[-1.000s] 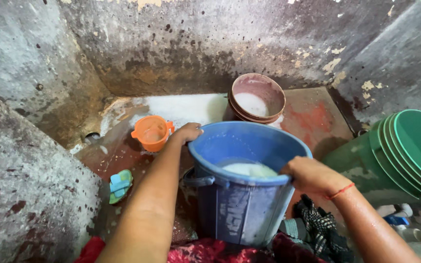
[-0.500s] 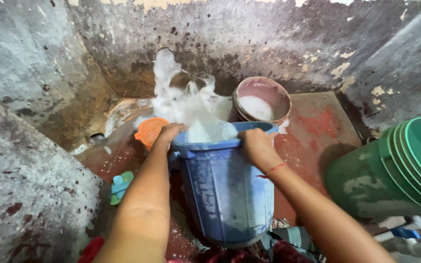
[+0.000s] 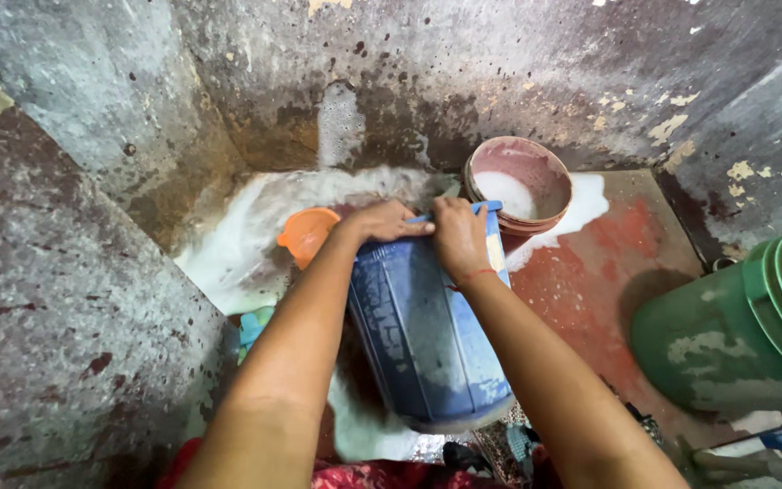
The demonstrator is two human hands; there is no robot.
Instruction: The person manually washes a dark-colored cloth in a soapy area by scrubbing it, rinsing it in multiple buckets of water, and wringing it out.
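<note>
A blue plastic bucket (image 3: 427,335) is tipped far forward, its mouth turned away from me toward the back wall. My left hand (image 3: 382,221) grips its rim on the left, and my right hand (image 3: 460,237) grips the rim on the right, a red thread around that wrist. White soapy water (image 3: 255,226) lies spread over the floor beyond the bucket and up the wall. An orange mug (image 3: 308,233) sits just left of my left hand.
Stacked reddish basins (image 3: 522,186) holding foam stand at the back. Green tubs (image 3: 753,326) lean at the right. A blue-green scrub brush (image 3: 251,328) lies by the left wall. Stained concrete walls (image 3: 74,299) close in on three sides. Cloth lies at the bottom edge.
The bucket went from upright to fully tipped forward, and its soapy water poured out across the floor and splashed the back wall. Both hands moved together along the rim.
</note>
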